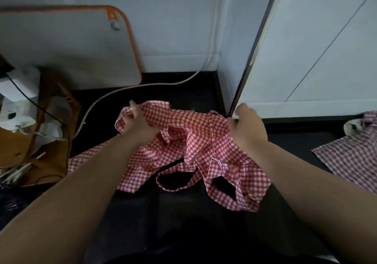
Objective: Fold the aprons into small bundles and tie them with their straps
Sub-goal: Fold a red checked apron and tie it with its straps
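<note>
1. The red checked apron [193, 141] lies rumpled on the black tabletop [183, 223]. Its top edge is lifted and strung between the two grips, and the rest sags back toward the person.
2. The left hand [138, 122] has its fingers curled into a bunched corner of the cloth. The right hand [247, 130] pinches the opposite corner, so both grips are closed on the apron.
3. The straps [175, 182] lie in loose loops nearer the person than either grip, one under the middle and one below the right grip.
4. The step in hand looks like spreading the cloth before a first fold. It would go best with both grips drawing apart evenly until the edge is taut, then laying it flat with the straps clear of the folds, free for tying.
5. A second, darker checked apron [350, 157] lies well to the right of the right grip. A white cord [142, 86] runs beyond the left grip, and a brown bag [30, 141] sits well to that grip's left.
</note>
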`<move>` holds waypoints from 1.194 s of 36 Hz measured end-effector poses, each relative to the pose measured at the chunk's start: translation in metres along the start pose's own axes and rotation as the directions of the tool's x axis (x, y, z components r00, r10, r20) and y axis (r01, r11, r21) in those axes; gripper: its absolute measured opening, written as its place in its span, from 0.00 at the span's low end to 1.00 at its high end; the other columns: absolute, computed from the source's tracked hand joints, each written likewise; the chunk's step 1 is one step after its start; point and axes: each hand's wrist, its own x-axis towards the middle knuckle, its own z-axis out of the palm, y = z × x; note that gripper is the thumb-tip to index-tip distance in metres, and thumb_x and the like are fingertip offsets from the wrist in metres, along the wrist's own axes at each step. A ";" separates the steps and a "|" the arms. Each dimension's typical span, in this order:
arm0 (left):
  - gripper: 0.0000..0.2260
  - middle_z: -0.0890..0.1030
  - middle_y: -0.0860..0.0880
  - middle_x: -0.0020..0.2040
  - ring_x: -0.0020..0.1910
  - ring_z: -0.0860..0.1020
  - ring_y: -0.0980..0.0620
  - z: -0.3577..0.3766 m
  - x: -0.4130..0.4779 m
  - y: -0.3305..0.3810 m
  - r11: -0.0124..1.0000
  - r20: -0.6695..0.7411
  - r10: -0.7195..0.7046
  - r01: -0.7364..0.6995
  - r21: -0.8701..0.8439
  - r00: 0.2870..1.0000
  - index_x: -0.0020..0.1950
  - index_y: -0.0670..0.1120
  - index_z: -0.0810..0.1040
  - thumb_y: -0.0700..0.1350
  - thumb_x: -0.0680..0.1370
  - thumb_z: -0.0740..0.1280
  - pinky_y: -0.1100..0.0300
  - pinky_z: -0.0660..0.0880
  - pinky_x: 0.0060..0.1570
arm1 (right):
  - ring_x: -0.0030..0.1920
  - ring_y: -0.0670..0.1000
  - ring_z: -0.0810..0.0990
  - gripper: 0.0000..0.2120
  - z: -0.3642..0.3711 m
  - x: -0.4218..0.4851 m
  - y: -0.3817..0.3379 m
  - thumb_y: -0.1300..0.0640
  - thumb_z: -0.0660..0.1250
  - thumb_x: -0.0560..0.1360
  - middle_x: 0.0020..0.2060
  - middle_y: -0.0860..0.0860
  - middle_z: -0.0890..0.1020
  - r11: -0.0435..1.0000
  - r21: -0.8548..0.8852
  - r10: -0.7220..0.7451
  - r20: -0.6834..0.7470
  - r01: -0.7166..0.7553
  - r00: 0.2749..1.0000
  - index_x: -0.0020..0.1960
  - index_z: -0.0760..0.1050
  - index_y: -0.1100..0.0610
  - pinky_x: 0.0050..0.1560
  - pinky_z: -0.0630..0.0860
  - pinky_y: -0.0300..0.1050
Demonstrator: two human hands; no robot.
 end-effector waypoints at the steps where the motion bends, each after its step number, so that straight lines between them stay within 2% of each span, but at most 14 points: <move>1: 0.50 0.41 0.35 0.77 0.77 0.47 0.35 0.007 -0.003 -0.001 0.996 0.006 0.043 -0.044 0.078 0.999 0.77 0.49 0.33 0.52 0.75 0.71 0.46 0.53 0.74 | 0.39 0.52 0.71 0.10 -0.001 -0.001 -0.001 0.51 0.59 0.80 0.42 0.52 0.73 0.998 -0.001 -0.065 0.011 0.065 0.998 0.46 0.67 0.58 0.36 0.64 0.44; 4: 0.46 0.32 0.41 0.77 0.76 0.39 0.37 0.029 -0.018 0.009 0.933 0.015 0.259 -0.254 0.255 0.966 0.77 0.54 0.33 0.53 0.76 0.68 0.41 0.48 0.74 | 0.36 0.49 0.74 0.22 0.001 -0.015 -0.007 0.38 0.59 0.77 0.35 0.50 0.75 0.987 -0.026 -0.136 0.359 0.156 0.923 0.39 0.68 0.56 0.33 0.67 0.40; 6: 0.41 0.33 0.46 0.78 0.77 0.38 0.41 0.044 -0.026 0.016 0.852 0.088 0.411 -0.417 0.316 0.907 0.78 0.56 0.37 0.55 0.78 0.64 0.42 0.46 0.74 | 0.56 0.52 0.76 0.33 0.011 -0.026 0.003 0.29 0.63 0.69 0.54 0.53 0.78 0.945 -0.221 -0.065 0.597 0.241 0.799 0.58 0.73 0.56 0.56 0.72 0.43; 8: 0.37 0.37 0.49 0.79 0.77 0.37 0.46 0.056 -0.032 0.019 0.753 0.215 0.510 -0.553 0.356 0.833 0.79 0.54 0.42 0.57 0.78 0.62 0.44 0.43 0.74 | 0.73 0.59 0.60 0.44 0.025 -0.035 0.020 0.30 0.67 0.66 0.73 0.56 0.63 0.798 -0.477 0.047 0.658 0.368 0.751 0.72 0.63 0.56 0.74 0.55 0.55; 11: 0.39 0.35 0.49 0.78 0.76 0.33 0.47 0.075 -0.038 0.012 0.605 0.411 0.525 -0.666 0.437 0.745 0.79 0.53 0.46 0.62 0.76 0.63 0.43 0.40 0.73 | 0.73 0.60 0.57 0.26 0.035 -0.040 0.040 0.48 0.66 0.76 0.74 0.58 0.61 0.725 -0.602 0.068 0.546 0.335 0.835 0.70 0.68 0.57 0.76 0.49 0.55; 17: 0.44 0.49 0.47 0.79 0.77 0.44 0.46 0.092 -0.054 0.018 0.585 0.498 0.562 -0.743 0.325 0.660 0.78 0.55 0.54 0.70 0.68 0.66 0.43 0.42 0.74 | 0.62 0.53 0.75 0.15 -0.005 -0.032 0.031 0.59 0.61 0.80 0.60 0.53 0.77 0.989 0.144 -0.095 0.427 0.035 0.899 0.66 0.73 0.58 0.56 0.67 0.32; 20: 0.20 0.77 0.48 0.59 0.58 0.74 0.49 0.081 -0.059 0.038 0.742 0.253 0.641 -0.669 0.038 0.725 0.64 0.50 0.76 0.59 0.77 0.64 0.55 0.70 0.57 | 0.51 0.47 0.76 0.08 -0.026 -0.027 0.019 0.58 0.63 0.79 0.49 0.46 0.78 0.952 0.301 -0.155 0.291 0.064 0.944 0.57 0.76 0.53 0.39 0.66 0.24; 23: 0.07 0.78 0.55 0.44 0.41 0.75 0.59 0.059 -0.060 0.063 0.841 0.095 0.516 -0.482 -0.244 0.851 0.54 0.52 0.78 0.47 0.82 0.60 0.66 0.69 0.38 | 0.40 0.48 0.78 0.10 -0.041 -0.027 0.014 0.51 0.69 0.75 0.40 0.47 0.79 0.907 0.422 -0.108 0.197 0.015 0.974 0.53 0.72 0.52 0.36 0.69 0.34; 27: 0.08 0.79 0.59 0.39 0.40 0.77 0.58 0.031 -0.063 0.085 0.795 -0.030 0.443 -0.408 -0.450 0.896 0.43 0.55 0.78 0.48 0.80 0.62 0.68 0.72 0.39 | 0.47 0.41 0.77 0.33 -0.043 -0.042 0.005 0.45 0.79 0.63 0.49 0.40 0.77 0.899 0.433 -0.137 0.407 -0.059 0.903 0.62 0.66 0.46 0.47 0.75 0.39; 30: 0.07 0.82 0.55 0.37 0.40 0.79 0.54 0.025 -0.066 0.094 0.749 -0.031 0.407 -0.353 -0.560 0.913 0.39 0.52 0.80 0.47 0.77 0.66 0.58 0.75 0.47 | 0.60 0.50 0.75 0.45 -0.015 -0.052 0.003 0.35 0.76 0.58 0.61 0.45 0.75 0.991 0.130 -0.066 0.321 0.025 0.945 0.69 0.62 0.44 0.61 0.73 0.56; 32: 0.07 0.82 0.51 0.36 0.39 0.79 0.50 0.023 -0.070 0.098 0.687 -0.036 0.369 -0.299 -0.662 0.929 0.38 0.48 0.80 0.46 0.75 0.67 0.54 0.75 0.46 | 0.63 0.57 0.72 0.34 -0.009 -0.057 0.007 0.41 0.70 0.69 0.63 0.52 0.72 0.993 -0.097 0.069 0.026 -0.066 0.997 0.70 0.62 0.50 0.64 0.69 0.62; 37: 0.10 0.82 0.50 0.33 0.40 0.80 0.49 0.003 -0.073 0.092 0.556 -0.155 0.188 -0.235 -0.797 0.970 0.36 0.46 0.79 0.43 0.77 0.66 0.53 0.77 0.46 | 0.50 0.56 0.76 0.13 -0.035 -0.052 0.021 0.57 0.57 0.81 0.58 0.60 0.76 0.809 0.497 0.459 -0.203 -0.314 0.865 0.62 0.70 0.61 0.45 0.69 0.44; 40: 0.10 0.83 0.52 0.34 0.40 0.81 0.51 -0.006 -0.082 0.087 0.540 -0.205 0.154 -0.257 -0.802 0.966 0.37 0.45 0.79 0.43 0.78 0.65 0.56 0.77 0.47 | 0.51 0.53 0.78 0.20 -0.043 -0.056 0.005 0.52 0.64 0.78 0.55 0.56 0.78 0.743 0.646 0.316 -0.106 -0.176 0.943 0.66 0.66 0.59 0.42 0.70 0.41; 43: 0.09 0.82 0.48 0.35 0.38 0.81 0.50 -0.007 -0.104 0.089 0.493 -0.157 0.180 -0.227 -0.840 0.971 0.39 0.44 0.78 0.40 0.79 0.64 0.56 0.77 0.44 | 0.40 0.46 0.77 0.12 -0.038 -0.078 -0.012 0.48 0.70 0.73 0.37 0.48 0.77 0.795 0.602 0.052 0.047 -0.070 0.998 0.43 0.72 0.55 0.38 0.69 0.41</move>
